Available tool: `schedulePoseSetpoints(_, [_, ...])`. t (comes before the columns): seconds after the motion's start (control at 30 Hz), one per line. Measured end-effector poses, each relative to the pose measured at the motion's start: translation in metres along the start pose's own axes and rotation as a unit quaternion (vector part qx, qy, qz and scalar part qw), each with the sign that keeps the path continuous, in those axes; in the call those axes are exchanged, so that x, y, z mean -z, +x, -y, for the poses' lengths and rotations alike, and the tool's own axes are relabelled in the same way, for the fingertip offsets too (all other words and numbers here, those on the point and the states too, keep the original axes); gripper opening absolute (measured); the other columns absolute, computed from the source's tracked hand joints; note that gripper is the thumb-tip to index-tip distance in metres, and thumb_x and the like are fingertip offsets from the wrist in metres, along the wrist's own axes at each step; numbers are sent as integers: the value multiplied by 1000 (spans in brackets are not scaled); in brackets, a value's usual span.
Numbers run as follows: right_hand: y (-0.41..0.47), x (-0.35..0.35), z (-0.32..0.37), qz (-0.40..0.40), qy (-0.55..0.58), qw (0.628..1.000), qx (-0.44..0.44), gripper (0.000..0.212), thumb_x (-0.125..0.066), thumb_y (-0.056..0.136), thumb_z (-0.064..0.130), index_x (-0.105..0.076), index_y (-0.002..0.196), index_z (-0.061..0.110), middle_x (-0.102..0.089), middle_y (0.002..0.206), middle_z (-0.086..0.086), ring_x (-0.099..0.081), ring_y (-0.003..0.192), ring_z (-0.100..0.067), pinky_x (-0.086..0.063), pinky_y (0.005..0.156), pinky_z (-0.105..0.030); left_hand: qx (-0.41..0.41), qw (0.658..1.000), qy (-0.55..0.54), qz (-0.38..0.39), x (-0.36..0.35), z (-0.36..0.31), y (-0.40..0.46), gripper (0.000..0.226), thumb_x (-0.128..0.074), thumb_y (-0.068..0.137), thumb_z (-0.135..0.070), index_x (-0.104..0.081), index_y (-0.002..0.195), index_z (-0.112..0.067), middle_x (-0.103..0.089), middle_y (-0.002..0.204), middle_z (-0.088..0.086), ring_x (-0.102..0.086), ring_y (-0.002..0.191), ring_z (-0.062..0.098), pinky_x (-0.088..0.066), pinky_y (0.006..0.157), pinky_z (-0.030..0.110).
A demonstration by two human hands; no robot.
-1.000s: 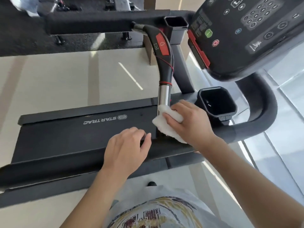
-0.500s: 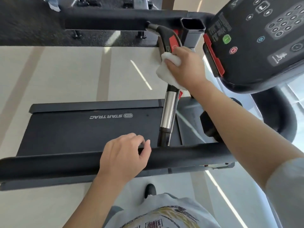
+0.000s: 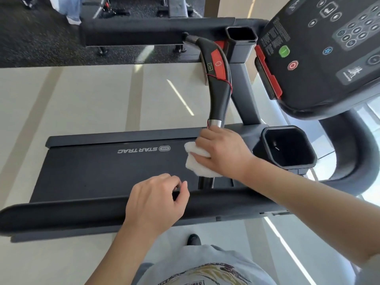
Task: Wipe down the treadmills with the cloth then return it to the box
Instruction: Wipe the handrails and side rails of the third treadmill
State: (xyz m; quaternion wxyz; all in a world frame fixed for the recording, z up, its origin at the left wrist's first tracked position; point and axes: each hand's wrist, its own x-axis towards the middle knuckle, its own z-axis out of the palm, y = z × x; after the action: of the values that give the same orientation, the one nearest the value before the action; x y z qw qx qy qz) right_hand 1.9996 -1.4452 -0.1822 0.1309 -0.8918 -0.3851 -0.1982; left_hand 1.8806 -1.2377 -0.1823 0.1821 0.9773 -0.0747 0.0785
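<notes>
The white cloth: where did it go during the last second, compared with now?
The right hand carried the white cloth up the handle to its red part, then slid it back down to the metal section near the bottom. The hand never let go. The left hand stayed resting on the near rail.

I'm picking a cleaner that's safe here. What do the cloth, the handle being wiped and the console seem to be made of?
Cloth: white, soft fabric or thick paper towel; it crumples in the right hand. Handle: glossy black plastic with a red insert, plus a mirror-bright band, likely chromed metal. Console: matte dark plastic, printed buttons.
</notes>
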Motion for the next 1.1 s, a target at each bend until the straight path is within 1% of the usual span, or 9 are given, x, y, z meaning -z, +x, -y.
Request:
schedulePoseSetpoints(0.1, [22,8,-30,-50,-20,998,-19,31,-72,94,33,-61,75,11,-55,74,-5,-54,64,-27,-38,52,-31,1,1000,3,0,1,0,0,42,-42,97,-46,-63,68,-24,-54,60,-10,-52,52,15,-44,45,32])
schedulePoseSetpoints(0.3, [63,9,-54,-128,-56,980,-142,30,-73,90,29,-59,71,11,-55,72,-4,-55,64,-27,-48,49,-40,6,1000,11,4,-1,0,0,43,-42,98,-46,-63,68,-23,-55,60,-7,-52,52,18,-46,47,35])
schedulePoseSetpoints(0.43, [18,1,-16,-44,-25,999,12,24,-71,92,29,-63,78,12,-56,76,-6,-54,67,-29,-43,54,-36,6,1000,16,1,0,-1,-1,43,-43,98,-46,-63,69,-23,-56,60,-7,-53,52,18,-46,46,35])
schedulePoseSetpoints(0.53, [-12,0,3,53,-32,985,163,24,-67,98,34,-66,85,14,-58,81,-3,-54,71,-27,-40,62,-36,0,1000,17,0,-1,-1,0,42,-44,97,-45,-63,68,-22,-54,60,-6,-52,51,18,-45,45,35])
schedulePoseSetpoints(0.6, [-10,1,-2,49,-37,978,198,31,-64,102,36,-63,80,14,-57,79,-3,-53,68,-26,-38,62,-35,3,1000,14,0,0,0,0,43,-43,98,-45,-63,68,-22,-54,59,-6,-51,51,19,-44,45,35])
schedulePoseSetpoints(0.7, [14,7,-30,-9,-22,986,167,37,-64,104,35,-60,74,13,-55,73,-5,-51,64,-27,-40,60,-36,4,1000,7,1,0,-1,-1,45,-41,98,-47,-63,68,-22,-56,61,-7,-52,52,18,-44,46,33])
schedulePoseSetpoints(0.9, [58,19,-69,-134,-67,988,-41,42,-68,100,33,-54,68,10,-48,68,-5,-45,61,-25,-44,53,-42,-1,1000,4,-5,0,0,-1,44,-42,98,-46,-62,68,-22,-54,60,-6,-50,50,18,-44,45,33])
schedulePoseSetpoints(1.0, [40,14,-48,-104,-46,994,-7,37,-72,97,29,-56,69,11,-50,71,-7,-47,62,-28,-40,54,-38,-1,1000,5,-5,0,0,-2,44,-42,98,-46,-61,67,-21,-53,60,-6,-49,50,18,-43,44,33])
schedulePoseSetpoints(1.1, [2,5,-13,-8,3,993,116,31,-74,95,30,-60,74,13,-56,75,-6,-52,65,-28,-38,59,-35,-3,1000,9,-8,0,-1,-1,43,-44,98,-45,-60,66,-21,-53,59,-6,-49,51,18,-43,45,33])
